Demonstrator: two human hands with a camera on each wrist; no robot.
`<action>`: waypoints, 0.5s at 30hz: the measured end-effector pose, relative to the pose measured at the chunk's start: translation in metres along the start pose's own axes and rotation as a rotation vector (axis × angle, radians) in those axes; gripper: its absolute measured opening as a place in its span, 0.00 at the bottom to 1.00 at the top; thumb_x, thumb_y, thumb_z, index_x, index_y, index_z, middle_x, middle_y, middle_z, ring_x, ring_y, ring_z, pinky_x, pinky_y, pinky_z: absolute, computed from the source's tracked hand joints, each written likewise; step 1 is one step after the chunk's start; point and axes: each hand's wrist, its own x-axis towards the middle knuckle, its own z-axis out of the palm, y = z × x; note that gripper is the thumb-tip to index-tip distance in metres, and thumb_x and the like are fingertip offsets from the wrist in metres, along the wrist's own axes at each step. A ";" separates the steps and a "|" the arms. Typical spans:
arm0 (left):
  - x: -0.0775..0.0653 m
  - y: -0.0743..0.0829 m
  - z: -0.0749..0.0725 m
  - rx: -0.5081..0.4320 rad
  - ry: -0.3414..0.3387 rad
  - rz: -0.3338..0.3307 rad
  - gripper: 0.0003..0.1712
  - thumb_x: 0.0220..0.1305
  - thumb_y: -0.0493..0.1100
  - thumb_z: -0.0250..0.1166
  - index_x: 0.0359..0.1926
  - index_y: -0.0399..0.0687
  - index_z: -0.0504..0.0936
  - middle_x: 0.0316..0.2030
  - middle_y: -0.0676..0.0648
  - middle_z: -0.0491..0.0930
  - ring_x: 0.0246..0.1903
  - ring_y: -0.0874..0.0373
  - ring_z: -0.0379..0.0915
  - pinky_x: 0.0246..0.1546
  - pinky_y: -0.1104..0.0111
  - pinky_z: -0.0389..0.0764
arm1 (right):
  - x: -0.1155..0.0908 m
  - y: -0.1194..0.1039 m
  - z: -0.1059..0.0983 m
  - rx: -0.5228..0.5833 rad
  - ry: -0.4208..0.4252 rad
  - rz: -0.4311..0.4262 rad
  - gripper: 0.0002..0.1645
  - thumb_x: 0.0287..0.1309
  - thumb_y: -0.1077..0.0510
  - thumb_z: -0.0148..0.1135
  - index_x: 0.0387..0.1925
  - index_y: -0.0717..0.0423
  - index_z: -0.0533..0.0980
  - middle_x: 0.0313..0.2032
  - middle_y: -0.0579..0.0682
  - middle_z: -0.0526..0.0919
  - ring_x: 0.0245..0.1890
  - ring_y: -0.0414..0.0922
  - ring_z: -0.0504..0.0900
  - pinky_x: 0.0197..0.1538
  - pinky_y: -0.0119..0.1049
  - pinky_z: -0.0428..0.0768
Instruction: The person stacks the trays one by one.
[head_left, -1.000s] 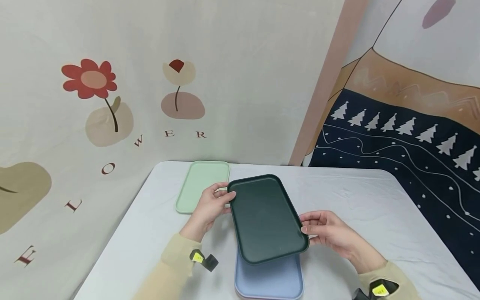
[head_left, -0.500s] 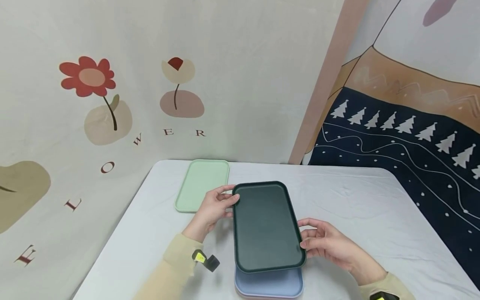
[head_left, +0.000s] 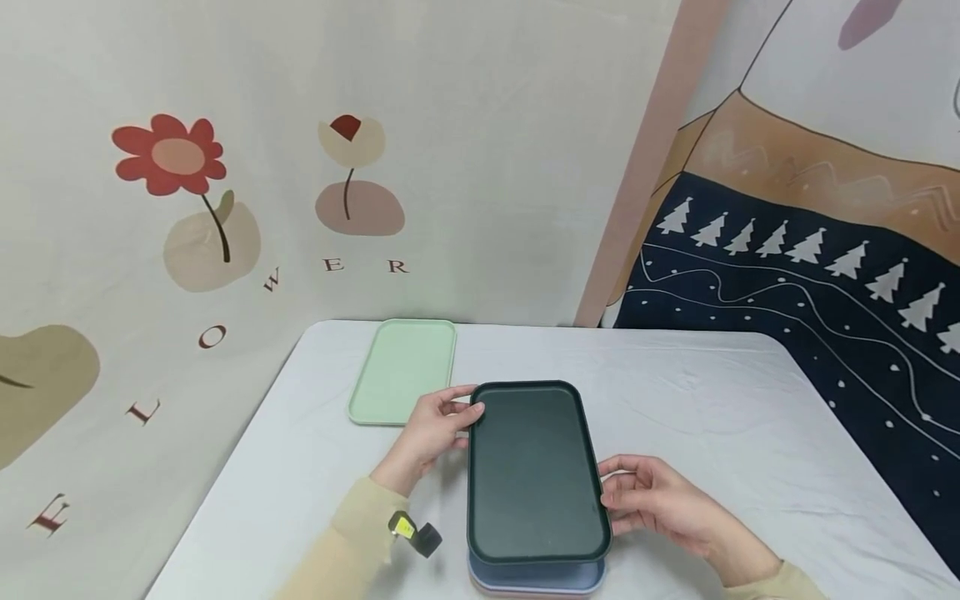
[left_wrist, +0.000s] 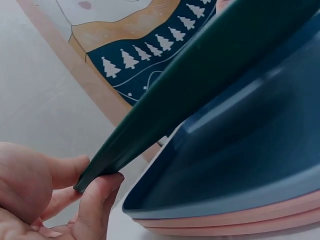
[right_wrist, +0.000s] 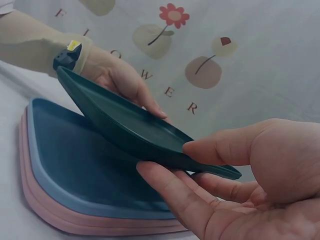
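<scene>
Both hands hold a dark green tray [head_left: 536, 471] tilted above a stack. The left hand [head_left: 435, 433] pinches its far left corner, thumb on top and fingers beneath, as the left wrist view shows on the tray [left_wrist: 150, 110]. On the near right side, the right hand [head_left: 656, 504] grips the rim between thumb and fingers; the right wrist view shows this hand [right_wrist: 250, 175] close up. Under the green tray lies a blue tray [head_left: 536, 575], mostly covered in the head view. Pink trays [right_wrist: 75, 220] sit beneath the blue tray [right_wrist: 42, 165]. A gap shows between green and blue.
A light green tray [head_left: 401, 371] lies flat at the back left of the table, close to the left hand. White cloth [head_left: 697, 400] covers the table. Printed hangings [head_left: 480, 167] stand right behind its far edge.
The dark green tray has come down and nearer over the blue tray, turning straighter in line with it. Both hands have moved with it, still holding its rim.
</scene>
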 end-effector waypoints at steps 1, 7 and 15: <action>0.000 -0.001 0.001 0.011 0.003 0.004 0.27 0.71 0.42 0.73 0.68 0.44 0.81 0.45 0.41 0.84 0.39 0.53 0.86 0.31 0.66 0.87 | -0.001 0.001 0.000 -0.002 0.002 0.007 0.17 0.73 0.71 0.58 0.60 0.67 0.71 0.41 0.48 0.84 0.43 0.45 0.87 0.50 0.48 0.88; -0.003 -0.007 0.006 0.090 0.019 0.021 0.27 0.71 0.43 0.73 0.68 0.44 0.81 0.45 0.40 0.82 0.37 0.54 0.85 0.30 0.64 0.87 | -0.004 0.006 0.002 -0.043 0.014 0.064 0.16 0.73 0.70 0.59 0.58 0.69 0.70 0.39 0.48 0.82 0.41 0.44 0.86 0.48 0.44 0.89; -0.003 -0.014 0.011 0.157 0.040 0.056 0.25 0.70 0.42 0.74 0.65 0.41 0.82 0.43 0.40 0.82 0.24 0.55 0.81 0.26 0.66 0.85 | -0.007 0.007 0.006 -0.179 0.049 0.054 0.18 0.70 0.70 0.61 0.57 0.77 0.70 0.40 0.54 0.82 0.41 0.45 0.86 0.47 0.44 0.89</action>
